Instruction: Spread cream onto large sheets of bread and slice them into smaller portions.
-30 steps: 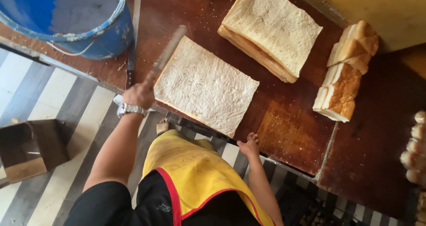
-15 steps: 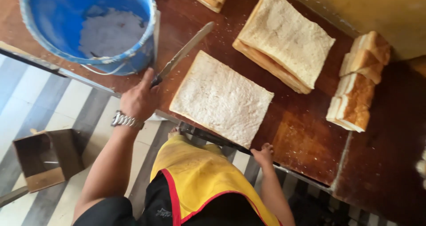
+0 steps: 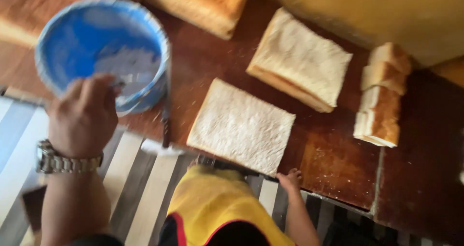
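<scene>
My left hand [image 3: 84, 115], with a metal wristwatch, is closed over the near rim of a blue bucket [image 3: 58, 43] that holds white spread [image 3: 126, 62]. It grips a knife; only a bit of metal shows by the fingers and the blade is hidden. A large flat slice of white bread [image 3: 241, 125] lies on the brown table in front of me. My right hand [image 3: 290, 179] rests on the table's near edge just right of that slice, holding nothing.
A stack of large bread slices [image 3: 302, 62] lies behind the flat slice. Crust pieces [image 3: 382, 98] are piled at the right. Whole loaves [image 3: 203, 4] sit at the back. A second knife [image 3: 166, 120] lies by the bucket. The brown table [image 3: 333, 159] ends above a striped floor.
My left hand has carried the knife from beside the flat slice to the bucket. The view has swung left and closer. My right hand has stayed on the table edge.
</scene>
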